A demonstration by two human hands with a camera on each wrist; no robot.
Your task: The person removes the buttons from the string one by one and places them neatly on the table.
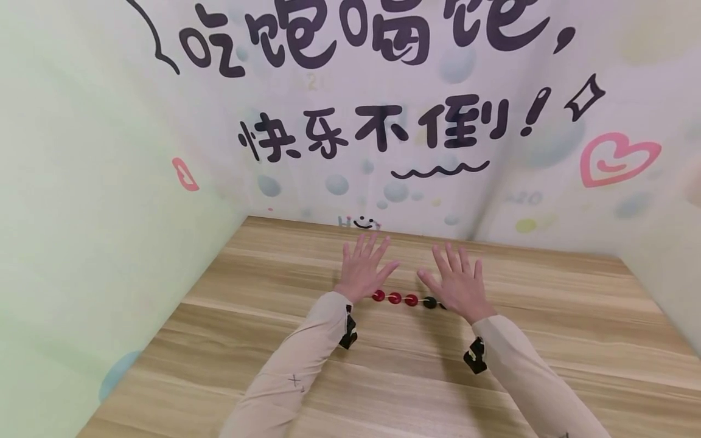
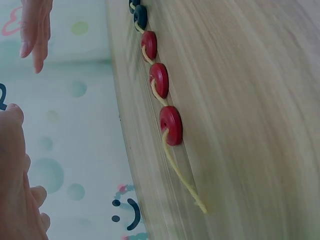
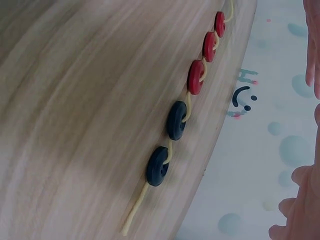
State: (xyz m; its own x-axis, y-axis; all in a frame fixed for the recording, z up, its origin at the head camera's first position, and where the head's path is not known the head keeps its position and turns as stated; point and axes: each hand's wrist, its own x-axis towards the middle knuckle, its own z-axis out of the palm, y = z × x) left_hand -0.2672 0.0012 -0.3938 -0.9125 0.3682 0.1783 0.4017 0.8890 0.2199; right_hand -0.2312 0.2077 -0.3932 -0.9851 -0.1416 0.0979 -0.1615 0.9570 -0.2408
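A pale yellow cord (image 2: 181, 175) lies across the table, threaded through round buttons in a row. Three are red, one of them the red button (image 2: 171, 125) nearest the cord's left end. Two are dark, among them the dark button (image 3: 157, 166) nearest the right end. My left hand (image 1: 361, 271) hovers above the left end, fingers spread and straight, holding nothing. Over the right end my right hand (image 1: 459, 285) is likewise spread and empty, partly hiding a dark button in the head view. Both wrist views show the hands apart from the string.
The wood-grain table (image 1: 394, 389) reaches back to a printed wall (image 1: 306, 201) with black lettering and a pink heart (image 1: 617, 159). A pale green wall (image 1: 82, 213) borders the left side. Dark wrist mounts (image 1: 348, 331) hang below both sleeves.
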